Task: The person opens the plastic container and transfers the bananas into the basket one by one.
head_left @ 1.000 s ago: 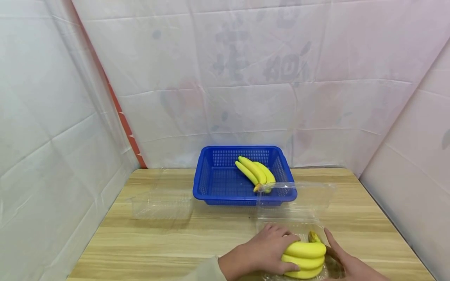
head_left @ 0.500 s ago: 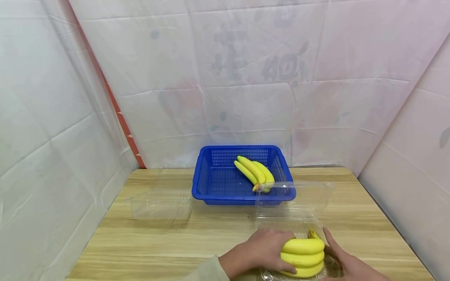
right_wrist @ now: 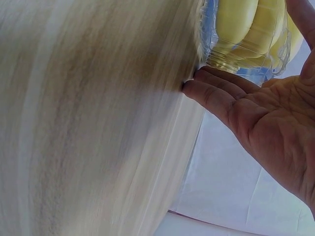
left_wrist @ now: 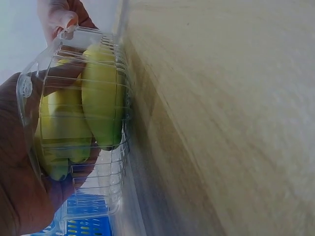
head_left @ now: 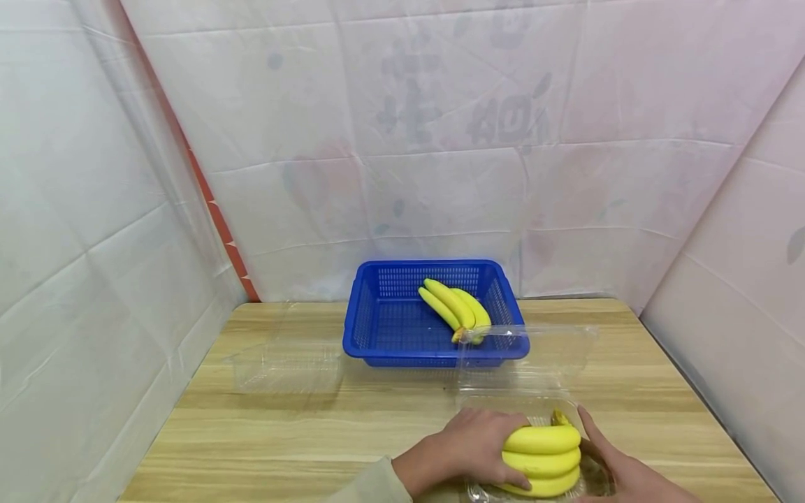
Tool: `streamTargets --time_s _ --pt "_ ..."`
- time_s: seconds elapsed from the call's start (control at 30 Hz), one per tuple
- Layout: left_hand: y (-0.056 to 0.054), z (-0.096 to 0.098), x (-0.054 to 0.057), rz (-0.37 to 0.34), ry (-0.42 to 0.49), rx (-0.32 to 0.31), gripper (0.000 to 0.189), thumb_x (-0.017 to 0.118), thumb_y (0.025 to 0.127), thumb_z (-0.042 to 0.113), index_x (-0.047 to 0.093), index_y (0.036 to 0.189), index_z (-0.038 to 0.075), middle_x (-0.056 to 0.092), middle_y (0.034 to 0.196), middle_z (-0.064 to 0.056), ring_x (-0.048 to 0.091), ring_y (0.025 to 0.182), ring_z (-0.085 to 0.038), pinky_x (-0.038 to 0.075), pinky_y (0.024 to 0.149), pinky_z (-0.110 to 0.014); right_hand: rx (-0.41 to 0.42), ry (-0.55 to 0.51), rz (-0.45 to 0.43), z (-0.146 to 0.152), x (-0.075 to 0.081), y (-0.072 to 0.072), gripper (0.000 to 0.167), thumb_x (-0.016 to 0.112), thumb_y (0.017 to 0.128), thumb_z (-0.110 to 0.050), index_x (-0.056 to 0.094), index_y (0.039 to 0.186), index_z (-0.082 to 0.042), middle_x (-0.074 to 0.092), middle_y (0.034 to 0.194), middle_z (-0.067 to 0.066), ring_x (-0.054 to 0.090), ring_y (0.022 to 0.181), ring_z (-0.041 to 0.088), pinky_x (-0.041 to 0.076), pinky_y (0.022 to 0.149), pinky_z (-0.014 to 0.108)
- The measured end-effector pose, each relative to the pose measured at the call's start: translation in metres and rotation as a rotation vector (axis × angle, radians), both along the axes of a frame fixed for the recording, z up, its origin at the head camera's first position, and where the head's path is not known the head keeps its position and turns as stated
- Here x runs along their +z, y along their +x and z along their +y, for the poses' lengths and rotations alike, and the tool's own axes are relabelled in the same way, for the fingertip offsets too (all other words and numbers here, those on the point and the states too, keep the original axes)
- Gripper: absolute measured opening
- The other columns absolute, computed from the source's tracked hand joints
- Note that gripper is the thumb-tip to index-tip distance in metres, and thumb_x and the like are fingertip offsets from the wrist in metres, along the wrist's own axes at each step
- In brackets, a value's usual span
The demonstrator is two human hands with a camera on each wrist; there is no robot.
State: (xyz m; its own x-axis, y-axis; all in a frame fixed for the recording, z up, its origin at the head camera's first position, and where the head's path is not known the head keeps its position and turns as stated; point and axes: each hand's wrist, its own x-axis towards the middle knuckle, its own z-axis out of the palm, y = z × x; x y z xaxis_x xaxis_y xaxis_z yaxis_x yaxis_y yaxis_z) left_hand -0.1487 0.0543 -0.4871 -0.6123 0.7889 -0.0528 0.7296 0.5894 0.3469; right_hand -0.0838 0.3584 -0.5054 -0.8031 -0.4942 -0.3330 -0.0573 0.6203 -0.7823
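Note:
A bunch of yellow bananas (head_left: 542, 462) lies in the base of a clear plastic clamshell container (head_left: 481, 402) at the front right of the table. Its stem points to the back right. My left hand (head_left: 481, 447) grips the bunch from the left, thumb on the near side and fingers on the far side. Through the clear wall in the left wrist view the bananas (left_wrist: 101, 98) show beside the palm. Against the container's right side rests my right hand (right_wrist: 266, 113), its fingers straight. The raised lid (head_left: 534, 360) stands behind the base.
A blue basket (head_left: 437, 353) at the back holds another bunch of bananas (head_left: 455, 307). Left of it stands a second clear container (head_left: 289, 367), its lid up. White sheeting (head_left: 302, 195) hangs behind and along both sides of the wooden table (head_left: 283, 447).
The bananas and left hand have shifted very slightly in the head view, along with the whole scene. Both hands keep their places at the container.

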Motion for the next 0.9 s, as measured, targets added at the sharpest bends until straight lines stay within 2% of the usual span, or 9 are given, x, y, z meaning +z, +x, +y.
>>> streamTargets --time_s 0.5,0.7,0.9 --pt "0.0012 -0.0004 -0.0016 -0.008 0.009 -0.003 0.056 0.081 0.083 0.071 0.060 0.128 0.044 0.053 0.084 0.028 0.050 0.072 0.006 0.038 0.061 -0.017 0.000 0.007 0.003 0.0017 -0.0025 0.0005 0.119 0.072 0.104 -0.023 -0.030 0.158 0.007 0.031 0.153 0.057 0.041 0.120 -0.027 0.048 0.090 0.012" --pt "0.0023 -0.0007 -0.0028 -0.012 0.009 0.013 0.061 0.080 0.083 0.071 0.059 0.135 0.046 0.054 0.088 0.029 0.050 0.074 0.007 0.039 0.064 -0.017 0.004 0.005 0.017 0.0016 -0.0030 0.0005 0.119 0.072 0.104 -0.022 -0.030 0.158 0.006 0.031 0.153 0.057 0.041 0.121 -0.027 0.048 0.090 0.012" --pt "0.0020 -0.0011 -0.0006 -0.048 0.015 0.018 0.064 0.081 0.083 0.070 0.057 0.138 0.047 0.055 0.090 0.030 0.051 0.075 0.006 0.040 0.065 -0.017 -0.004 0.014 0.006 -0.0004 0.0016 0.0009 0.119 0.072 0.104 -0.024 -0.030 0.158 0.006 0.031 0.153 0.057 0.042 0.119 -0.027 0.048 0.090 0.011"
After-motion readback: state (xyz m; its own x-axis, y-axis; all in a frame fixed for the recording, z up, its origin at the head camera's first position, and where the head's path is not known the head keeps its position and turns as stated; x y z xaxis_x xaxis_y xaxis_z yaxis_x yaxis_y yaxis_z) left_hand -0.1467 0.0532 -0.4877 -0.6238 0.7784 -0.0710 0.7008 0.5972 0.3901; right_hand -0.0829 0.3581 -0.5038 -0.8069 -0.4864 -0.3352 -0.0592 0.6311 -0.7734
